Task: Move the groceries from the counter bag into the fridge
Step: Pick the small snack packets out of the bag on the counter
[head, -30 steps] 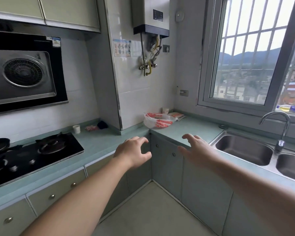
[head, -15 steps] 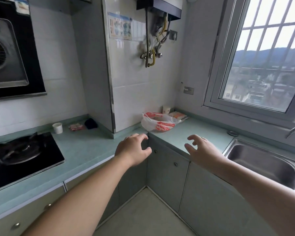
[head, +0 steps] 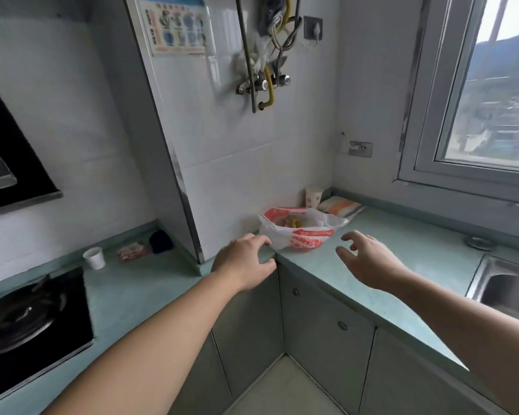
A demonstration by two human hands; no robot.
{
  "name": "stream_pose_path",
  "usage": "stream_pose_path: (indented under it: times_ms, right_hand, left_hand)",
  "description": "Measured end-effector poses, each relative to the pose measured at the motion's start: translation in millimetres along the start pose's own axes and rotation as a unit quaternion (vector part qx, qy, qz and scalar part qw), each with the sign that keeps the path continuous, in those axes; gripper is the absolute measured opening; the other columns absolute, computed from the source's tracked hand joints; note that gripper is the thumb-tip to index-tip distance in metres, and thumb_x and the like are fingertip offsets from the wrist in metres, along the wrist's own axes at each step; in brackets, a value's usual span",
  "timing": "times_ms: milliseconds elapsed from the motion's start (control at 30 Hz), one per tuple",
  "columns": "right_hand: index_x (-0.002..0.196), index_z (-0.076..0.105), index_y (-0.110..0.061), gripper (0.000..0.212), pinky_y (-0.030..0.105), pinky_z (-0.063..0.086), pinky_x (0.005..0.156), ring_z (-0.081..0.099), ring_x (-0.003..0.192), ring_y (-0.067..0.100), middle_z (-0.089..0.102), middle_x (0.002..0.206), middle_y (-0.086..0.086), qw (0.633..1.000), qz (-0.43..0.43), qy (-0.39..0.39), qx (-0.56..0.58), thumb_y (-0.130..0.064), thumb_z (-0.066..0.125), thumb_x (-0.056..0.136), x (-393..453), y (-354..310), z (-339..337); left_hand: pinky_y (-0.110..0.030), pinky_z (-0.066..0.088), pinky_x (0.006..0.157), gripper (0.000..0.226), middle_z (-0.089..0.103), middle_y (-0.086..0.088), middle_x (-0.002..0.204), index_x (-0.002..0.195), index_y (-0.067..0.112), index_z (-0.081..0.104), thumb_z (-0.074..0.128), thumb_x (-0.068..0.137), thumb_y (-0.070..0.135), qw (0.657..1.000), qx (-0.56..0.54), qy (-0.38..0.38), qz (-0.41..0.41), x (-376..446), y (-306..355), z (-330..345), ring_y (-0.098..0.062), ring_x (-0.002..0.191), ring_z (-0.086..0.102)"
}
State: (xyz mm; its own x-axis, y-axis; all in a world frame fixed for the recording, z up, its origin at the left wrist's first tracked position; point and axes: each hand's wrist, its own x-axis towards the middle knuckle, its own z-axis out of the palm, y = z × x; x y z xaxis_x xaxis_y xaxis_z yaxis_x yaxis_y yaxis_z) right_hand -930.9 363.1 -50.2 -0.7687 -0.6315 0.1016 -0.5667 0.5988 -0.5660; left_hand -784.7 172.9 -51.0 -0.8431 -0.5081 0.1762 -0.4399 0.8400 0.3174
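Note:
A white plastic bag [head: 300,232] with red print sits open on the green counter [head: 402,265], in the corner against the tiled wall. Yellow and reddish groceries [head: 291,221] show inside its mouth. My left hand [head: 243,265] hovers just left of the bag, fingers spread and curled, fingertips close to the bag's edge. To the bag's right, my right hand [head: 369,259] is held over the counter, also open and empty. Neither hand touches the bag. No fridge is in view.
Behind the bag stand a paper cup [head: 313,197] and an orange-striped packet [head: 340,207]. A sink [head: 504,283] lies at the right, a black gas hob [head: 30,319] at the left. A small white cup [head: 94,258], a wrapper [head: 131,252] and a dark object [head: 160,241] sit beyond the hob.
The view has closed in on the corner and the bag looks larger. Both hands have come nearer the bag, still open and empty.

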Motion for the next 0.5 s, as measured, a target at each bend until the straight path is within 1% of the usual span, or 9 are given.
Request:
stream_pose_path:
  times_ms: [67, 133, 200, 333, 367, 500]
  right_hand:
    - [0.136, 0.045, -0.017, 0.043, 0.03, 0.045, 0.088, 0.055, 0.111, 0.022, 0.053, 0.137, 0.009, 1.0, -0.008, -0.001, 0.009, -0.038, 0.047, 0.098, 30.2, 6.2, 0.6]
    - [0.136, 0.046, -0.015, 0.043, 0.025, 0.043, 0.081, 0.054, 0.104, 0.017, 0.054, 0.136, 0.009, 1.0, -0.008, -0.006, 0.017, -0.035, 0.048, 0.099, 56.7, 10.3, 2.7]
    - [0.135, 0.046, -0.016, 0.042, 0.023, 0.043, 0.078, 0.052, 0.099, 0.015, 0.055, 0.135, 0.009, 1.0, -0.006, -0.017, 0.02, -0.036, 0.049, 0.098, 82.1, 15.2, 7.8]
    - [0.132, 0.048, -0.019, 0.04, 0.021, 0.047, 0.072, 0.054, 0.094, 0.015, 0.057, 0.132, 0.008, 1.0, 0.005, -0.024, 0.02, -0.039, 0.049, 0.098, 139.5, 25.0, 20.4]
    - [0.132, 0.048, -0.019, 0.04, 0.022, 0.047, 0.073, 0.055, 0.096, 0.016, 0.057, 0.132, 0.008, 0.999, 0.01, -0.027, 0.019, -0.039, 0.049, 0.098, 152.6, 26.8, 24.2]
    - [0.134, 0.047, -0.018, 0.042, 0.031, 0.048, 0.085, 0.058, 0.107, 0.023, 0.056, 0.133, 0.01, 0.999, 0.033, -0.031, -0.005, -0.039, 0.048, 0.098, 210.1, 32.5, 40.0]
  left_hand:
    - [-0.033, 0.046, 0.093, 0.042, 0.054, 0.009, 0.13, 0.125, 0.033, 0.053, 0.056, 0.085, 0.044, 1.0, 0.002, 0.003, -0.006, 27.4, -2.2, 6.5, -0.016, 0.117, 0.053]
    - [-0.032, 0.046, 0.093, 0.043, 0.054, 0.01, 0.13, 0.126, 0.033, 0.053, 0.056, 0.085, 0.045, 1.0, 0.004, -0.001, -0.009, 53.5, -5.1, 12.0, -0.016, 0.116, 0.053]
    - [-0.032, 0.046, 0.092, 0.044, 0.054, 0.009, 0.13, 0.127, 0.033, 0.052, 0.055, 0.085, 0.045, 1.0, 0.008, -0.008, -0.011, 78.4, -8.7, 18.1, -0.016, 0.116, 0.053]
    - [-0.034, 0.047, 0.092, 0.044, 0.055, 0.007, 0.13, 0.128, 0.031, 0.052, 0.055, 0.086, 0.045, 1.0, 0.003, -0.012, -0.004, 131.1, -21.0, 33.5, -0.017, 0.115, 0.053]
    - [-0.035, 0.048, 0.092, 0.045, 0.054, 0.007, 0.131, 0.128, 0.031, 0.052, 0.055, 0.086, 0.045, 1.0, 0.004, -0.017, 0.0, 144.3, -25.6, 38.3, -0.017, 0.115, 0.053]
    - [-0.037, 0.051, 0.088, 0.042, 0.057, 0.006, 0.126, 0.124, 0.032, 0.054, 0.056, 0.084, 0.042, 0.999, -0.024, -0.023, 0.007, 207.6, -51.2, 59.5, -0.016, 0.107, 0.056]
